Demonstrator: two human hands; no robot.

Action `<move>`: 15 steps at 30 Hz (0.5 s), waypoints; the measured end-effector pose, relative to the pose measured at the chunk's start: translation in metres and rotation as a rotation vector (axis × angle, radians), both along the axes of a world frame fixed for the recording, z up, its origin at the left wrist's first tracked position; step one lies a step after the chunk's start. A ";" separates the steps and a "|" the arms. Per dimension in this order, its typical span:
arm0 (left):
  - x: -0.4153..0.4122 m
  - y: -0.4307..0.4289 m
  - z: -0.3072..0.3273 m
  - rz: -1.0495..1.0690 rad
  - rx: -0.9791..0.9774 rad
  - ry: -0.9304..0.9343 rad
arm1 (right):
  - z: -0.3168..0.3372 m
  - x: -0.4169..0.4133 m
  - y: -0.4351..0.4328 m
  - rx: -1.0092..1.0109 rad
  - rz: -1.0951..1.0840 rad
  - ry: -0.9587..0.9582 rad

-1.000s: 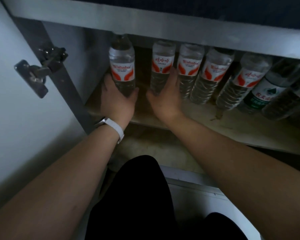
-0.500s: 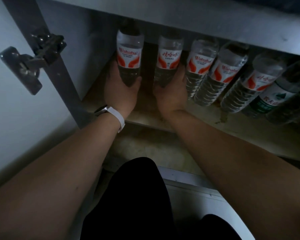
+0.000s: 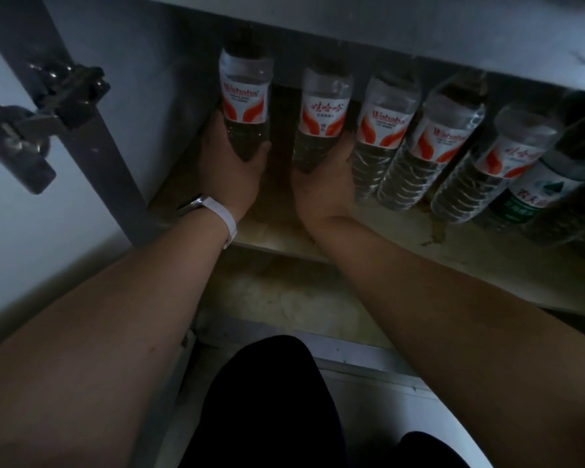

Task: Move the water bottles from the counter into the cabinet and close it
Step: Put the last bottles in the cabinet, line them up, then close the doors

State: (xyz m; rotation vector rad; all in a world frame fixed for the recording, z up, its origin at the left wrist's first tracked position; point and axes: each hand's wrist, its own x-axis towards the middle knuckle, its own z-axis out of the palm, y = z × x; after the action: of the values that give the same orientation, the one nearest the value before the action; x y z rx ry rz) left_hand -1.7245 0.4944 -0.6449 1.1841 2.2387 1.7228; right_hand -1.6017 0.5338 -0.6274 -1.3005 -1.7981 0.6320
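Note:
Both my arms reach into the open cabinet. My left hand (image 3: 232, 173), with a white wristband, is wrapped around the base of the leftmost water bottle (image 3: 244, 96), which stands upright on the shelf (image 3: 487, 261). My right hand (image 3: 321, 190) grips the base of the second water bottle (image 3: 323, 113), also upright, with a red and white label. Right of it stand several more bottles (image 3: 436, 143) in a row, then a green-labelled bottle (image 3: 527, 197). All caps are hidden under the cabinet's top rail.
The open cabinet door (image 3: 11, 251) is at the left, with its metal hinge (image 3: 38, 119) sticking out. The grey side panel (image 3: 81, 163) stands close to my left wrist. Below the shelf lies the cabinet floor (image 3: 284, 298). My dark-clothed knees (image 3: 264, 407) fill the bottom.
Both hands have pushed their bottles deeper onto the shelf, toward the back. The view has tipped down and moved closer to the cabinet.

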 end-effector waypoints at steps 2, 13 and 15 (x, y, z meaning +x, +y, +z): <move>-0.004 0.005 -0.002 0.005 0.000 -0.001 | -0.004 -0.005 0.003 0.015 -0.008 0.018; -0.007 0.008 -0.005 -0.017 -0.020 -0.037 | -0.005 -0.012 0.008 0.016 -0.016 -0.029; -0.005 0.003 -0.003 -0.025 -0.041 -0.011 | -0.004 -0.007 0.006 0.022 0.028 -0.032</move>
State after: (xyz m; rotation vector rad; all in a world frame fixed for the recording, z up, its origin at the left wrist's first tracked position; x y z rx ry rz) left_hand -1.7291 0.4972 -0.6481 1.1866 2.2316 1.6624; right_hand -1.6088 0.5398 -0.6314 -1.2789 -1.8475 0.6079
